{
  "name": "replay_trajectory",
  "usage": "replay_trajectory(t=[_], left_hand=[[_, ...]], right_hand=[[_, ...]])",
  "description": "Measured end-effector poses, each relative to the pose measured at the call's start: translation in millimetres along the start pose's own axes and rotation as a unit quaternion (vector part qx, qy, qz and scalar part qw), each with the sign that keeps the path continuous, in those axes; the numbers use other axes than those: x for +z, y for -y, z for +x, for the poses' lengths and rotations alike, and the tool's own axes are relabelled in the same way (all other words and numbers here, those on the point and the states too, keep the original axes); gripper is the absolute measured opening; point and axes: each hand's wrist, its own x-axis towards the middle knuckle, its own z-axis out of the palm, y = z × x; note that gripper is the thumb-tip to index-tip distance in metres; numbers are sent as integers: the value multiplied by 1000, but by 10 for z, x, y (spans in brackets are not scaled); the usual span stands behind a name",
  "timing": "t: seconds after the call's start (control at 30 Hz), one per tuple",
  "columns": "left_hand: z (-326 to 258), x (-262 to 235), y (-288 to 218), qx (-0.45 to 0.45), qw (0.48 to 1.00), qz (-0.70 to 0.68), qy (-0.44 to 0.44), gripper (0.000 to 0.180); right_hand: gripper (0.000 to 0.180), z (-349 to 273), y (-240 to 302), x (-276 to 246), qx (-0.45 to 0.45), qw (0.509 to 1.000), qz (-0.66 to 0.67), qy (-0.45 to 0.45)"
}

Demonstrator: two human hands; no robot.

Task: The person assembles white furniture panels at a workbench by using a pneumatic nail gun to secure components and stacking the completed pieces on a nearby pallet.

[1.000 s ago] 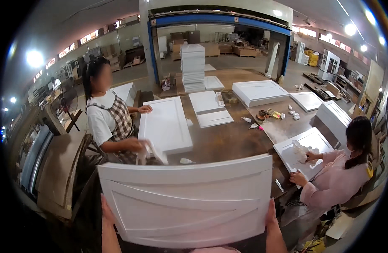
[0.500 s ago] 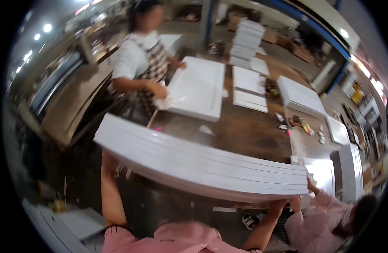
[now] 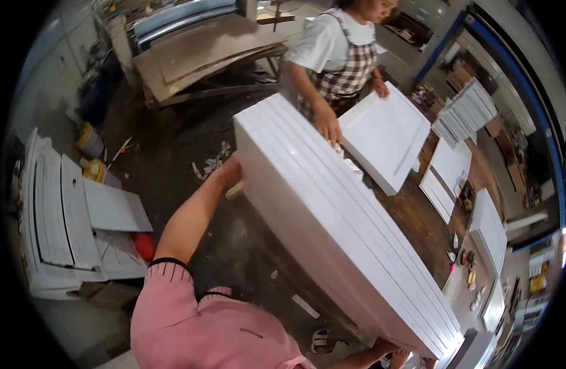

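- While the big white panel [image 3: 332, 227] hangs tilted over the near edge of the workbench [image 3: 418, 215], left hand [image 3: 232, 169] grips its far-left end.
- Right hand [image 3: 398, 357] holds the near-right corner; can't tell the finger state.
- Co-worker [image 3: 341, 49] far side, hand on a smaller white panel [image 3: 384, 135].

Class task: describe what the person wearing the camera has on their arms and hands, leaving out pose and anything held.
A pink short sleeve with a dark edge covers the left upper arm. The left forearm is bare, with no watch or band showing. The left hand wears no glove. The right hand barely shows at the frame's lower edge.
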Motion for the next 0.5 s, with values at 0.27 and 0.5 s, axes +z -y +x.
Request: replay_trajectory(t=[0.27, 0.5], left_hand=[[-16, 461, -83, 85, 994, -35, 59, 59], [-532, -820, -701, 16, 997, 52, 62, 75]], right_hand=[[61, -643, -150, 674, -10, 998, -70, -1], [62, -1368, -413, 1657, 6, 994, -102, 34]])
